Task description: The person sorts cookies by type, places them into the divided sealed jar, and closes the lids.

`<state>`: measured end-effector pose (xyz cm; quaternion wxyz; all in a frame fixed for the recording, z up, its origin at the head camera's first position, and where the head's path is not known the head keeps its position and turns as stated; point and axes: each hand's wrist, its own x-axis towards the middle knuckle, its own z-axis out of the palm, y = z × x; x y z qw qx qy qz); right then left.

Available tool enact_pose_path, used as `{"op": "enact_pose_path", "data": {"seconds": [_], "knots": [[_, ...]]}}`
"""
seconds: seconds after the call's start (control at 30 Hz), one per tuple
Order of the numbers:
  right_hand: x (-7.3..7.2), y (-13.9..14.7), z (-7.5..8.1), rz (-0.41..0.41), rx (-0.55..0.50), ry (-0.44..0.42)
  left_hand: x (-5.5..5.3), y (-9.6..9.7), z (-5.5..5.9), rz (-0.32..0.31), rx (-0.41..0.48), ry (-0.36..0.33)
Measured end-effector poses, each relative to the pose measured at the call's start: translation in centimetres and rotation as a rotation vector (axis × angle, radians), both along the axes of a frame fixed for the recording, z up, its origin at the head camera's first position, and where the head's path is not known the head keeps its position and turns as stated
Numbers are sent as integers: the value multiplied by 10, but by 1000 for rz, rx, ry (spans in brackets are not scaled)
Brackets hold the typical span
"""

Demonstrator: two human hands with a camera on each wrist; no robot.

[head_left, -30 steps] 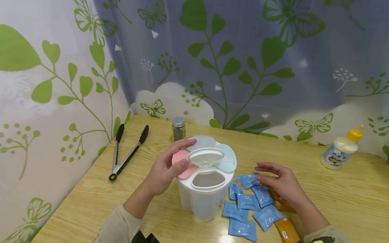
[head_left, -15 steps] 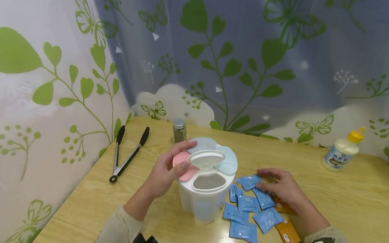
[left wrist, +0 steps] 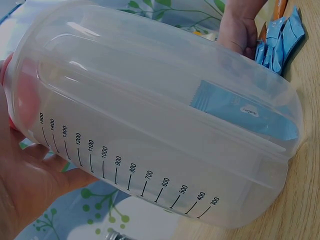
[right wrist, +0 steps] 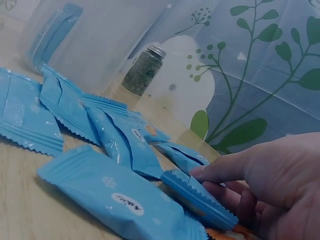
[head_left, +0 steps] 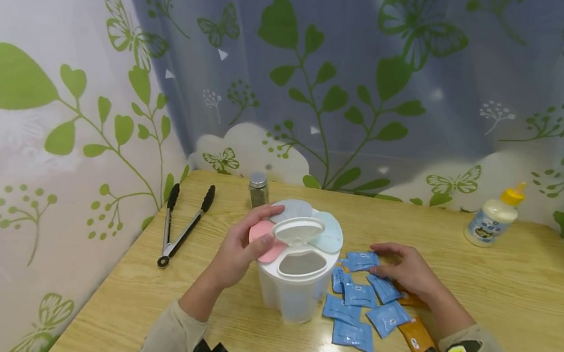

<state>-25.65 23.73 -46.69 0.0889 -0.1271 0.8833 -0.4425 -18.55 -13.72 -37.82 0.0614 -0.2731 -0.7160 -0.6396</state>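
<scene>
A translucent plastic storage container [head_left: 290, 299] stands upright, its white top carrying pink, grey and pale blue lids. One clear flap [head_left: 299, 230] is raised over an uncovered compartment. My left hand [head_left: 235, 252] grips the container's top edge, thumb on the pink lid. Through the wall in the left wrist view, a blue packet [left wrist: 240, 107] shows at the bottom. To the right lies a pile of small blue sealed packets [head_left: 359, 295]. My right hand [head_left: 412, 269] pinches the right end of the farthest blue packet [head_left: 360, 261] between thumb and fingers.
Orange packets [head_left: 416, 341] lie under and near my right wrist. Black-tipped tongs [head_left: 184, 234] lie spread at the left. A silver-capped spice jar [head_left: 258, 191] is behind the container. A yellow-topped bottle [head_left: 492, 220] stands at the back right.
My right hand has come down onto the farthest blue packet, which has turned slightly, and the fingers have closed in on its end. The left hand keeps its hold on the container.
</scene>
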Motion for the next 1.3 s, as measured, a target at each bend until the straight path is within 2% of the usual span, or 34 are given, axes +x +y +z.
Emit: {"op": "enact_pose_path", "data": {"seconds": [0.23,0.57,0.8,0.97,1.1,1.3], "knots": [[-3,0,0,-16,0,-58,0,-1,-2,-13,9,2],[-2,4,3,-10,-108,-162,0,0,0,-11,0,-3],[-2,7,8,-16,-162,-165,0,-1,-3,-13,1,7],[-1,8,16,0,-206,-186,0,-1,-2,-10,-1,3],[2,7,24,35,-229,-165,-1,0,-1,-2,-8,5],[12,3,43,66,-279,-158,0,-1,1,10,-21,1]]}}
